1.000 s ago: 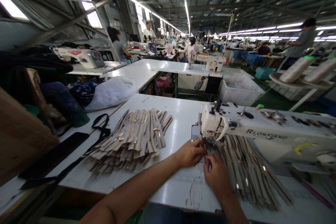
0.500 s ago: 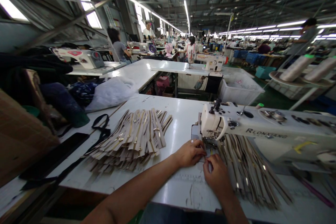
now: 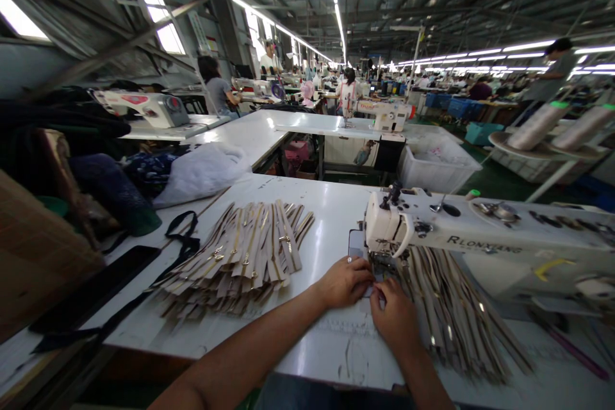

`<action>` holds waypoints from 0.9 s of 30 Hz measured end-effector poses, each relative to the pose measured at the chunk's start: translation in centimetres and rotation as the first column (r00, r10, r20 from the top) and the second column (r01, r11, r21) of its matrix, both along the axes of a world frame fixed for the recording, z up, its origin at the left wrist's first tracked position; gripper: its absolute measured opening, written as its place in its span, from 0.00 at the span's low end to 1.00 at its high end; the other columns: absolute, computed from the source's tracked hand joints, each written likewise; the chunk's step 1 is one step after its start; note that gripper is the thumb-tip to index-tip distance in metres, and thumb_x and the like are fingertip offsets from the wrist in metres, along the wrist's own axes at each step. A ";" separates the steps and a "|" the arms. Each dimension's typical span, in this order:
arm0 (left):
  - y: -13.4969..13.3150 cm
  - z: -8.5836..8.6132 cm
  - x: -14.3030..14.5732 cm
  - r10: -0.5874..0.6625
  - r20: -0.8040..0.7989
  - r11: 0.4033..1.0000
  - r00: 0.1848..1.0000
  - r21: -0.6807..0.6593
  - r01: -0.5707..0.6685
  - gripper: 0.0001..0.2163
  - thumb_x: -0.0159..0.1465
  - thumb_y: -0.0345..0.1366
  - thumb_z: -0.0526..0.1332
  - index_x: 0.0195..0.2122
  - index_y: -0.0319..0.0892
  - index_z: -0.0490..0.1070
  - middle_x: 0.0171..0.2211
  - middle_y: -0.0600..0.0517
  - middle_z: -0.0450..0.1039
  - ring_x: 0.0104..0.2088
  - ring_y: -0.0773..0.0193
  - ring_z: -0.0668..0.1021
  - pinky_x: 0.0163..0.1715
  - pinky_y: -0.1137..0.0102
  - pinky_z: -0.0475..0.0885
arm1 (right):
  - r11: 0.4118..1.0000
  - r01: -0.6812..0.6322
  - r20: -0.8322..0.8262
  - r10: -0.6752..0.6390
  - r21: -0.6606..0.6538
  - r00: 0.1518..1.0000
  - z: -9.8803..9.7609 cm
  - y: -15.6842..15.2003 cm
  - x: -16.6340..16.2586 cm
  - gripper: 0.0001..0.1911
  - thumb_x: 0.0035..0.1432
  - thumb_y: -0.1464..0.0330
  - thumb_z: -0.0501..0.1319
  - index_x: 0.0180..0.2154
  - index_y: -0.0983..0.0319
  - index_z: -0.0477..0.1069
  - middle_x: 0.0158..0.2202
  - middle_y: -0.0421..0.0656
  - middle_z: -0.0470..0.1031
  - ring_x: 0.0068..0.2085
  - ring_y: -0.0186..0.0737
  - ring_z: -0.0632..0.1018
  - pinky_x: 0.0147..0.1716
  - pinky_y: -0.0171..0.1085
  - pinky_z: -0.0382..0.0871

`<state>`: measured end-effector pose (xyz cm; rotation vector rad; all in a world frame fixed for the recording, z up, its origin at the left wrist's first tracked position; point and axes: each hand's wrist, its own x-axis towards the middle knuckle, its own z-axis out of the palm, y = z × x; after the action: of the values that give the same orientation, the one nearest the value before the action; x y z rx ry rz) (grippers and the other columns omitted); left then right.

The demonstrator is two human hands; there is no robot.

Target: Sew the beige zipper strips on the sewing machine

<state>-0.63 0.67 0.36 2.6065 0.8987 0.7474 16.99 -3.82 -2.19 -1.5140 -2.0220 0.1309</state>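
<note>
Left hand (image 3: 343, 282) and right hand (image 3: 391, 319) meet under head of sewing machine (image 3: 480, 237). Fingertips pinched shut on what looks like zipper strip (image 3: 375, 283) at presser foot; too small for certainty. Zipper stack (image 3: 240, 256) lies to left on bench (image 3: 331, 205), second bundle (image 3: 456, 314) beneath machine arm. Best handling: strip flat, square to foot, fingertips clear of needle line.

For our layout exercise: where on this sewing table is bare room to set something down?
Bare white table lies between the left zipper pile and the sewing machine, and behind that pile. Crowded: the right zipper pile beside the right hand, and black straps at left edge.
</note>
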 end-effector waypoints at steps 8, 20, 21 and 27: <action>0.1 -0.1 0.1 0.018 0.034 1.000 0.999 -0.013 -0.018 0.10 0.64 0.32 0.57 0.45 0.41 0.73 0.45 0.46 0.71 0.44 0.58 0.72 0.48 0.63 0.68 | 0.998 0.050 -0.144 -0.042 0.050 0.989 -0.9 0.0 0.4 0.10 0.59 0.72 0.53 0.38 0.62 0.71 0.34 0.44 0.75 0.34 0.41 0.77 0.36 0.39 0.70; 0.2 0.0 0.0 0.010 0.032 1.000 0.999 -0.022 -0.010 0.10 0.63 0.32 0.57 0.44 0.42 0.73 0.45 0.45 0.69 0.45 0.57 0.72 0.49 0.62 0.69 | 0.998 -0.014 -0.031 0.016 0.059 0.999 -0.3 -0.2 0.2 0.11 0.62 0.69 0.53 0.38 0.62 0.73 0.34 0.45 0.74 0.36 0.41 0.77 0.37 0.38 0.70; 0.1 0.0 0.0 0.015 0.031 1.000 0.999 -0.024 -0.014 0.10 0.63 0.32 0.57 0.44 0.43 0.74 0.45 0.45 0.69 0.45 0.57 0.72 0.48 0.62 0.69 | 0.999 -0.017 -0.009 0.017 0.047 1.000 -0.2 -0.3 0.1 0.11 0.63 0.69 0.52 0.37 0.62 0.74 0.34 0.45 0.74 0.36 0.41 0.77 0.37 0.38 0.70; 0.1 0.1 -0.1 0.007 0.020 1.000 1.000 -0.023 -0.007 0.10 0.62 0.32 0.58 0.44 0.43 0.74 0.45 0.46 0.70 0.44 0.57 0.72 0.48 0.63 0.69 | 1.000 -0.009 0.035 0.008 0.030 0.999 0.0 -0.3 0.0 0.12 0.62 0.70 0.52 0.32 0.62 0.73 0.34 0.45 0.73 0.34 0.39 0.77 0.34 0.36 0.69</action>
<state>-0.70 0.80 0.48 2.5726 0.9056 0.7596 16.99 -4.15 -2.20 -1.4990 -2.0492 0.0780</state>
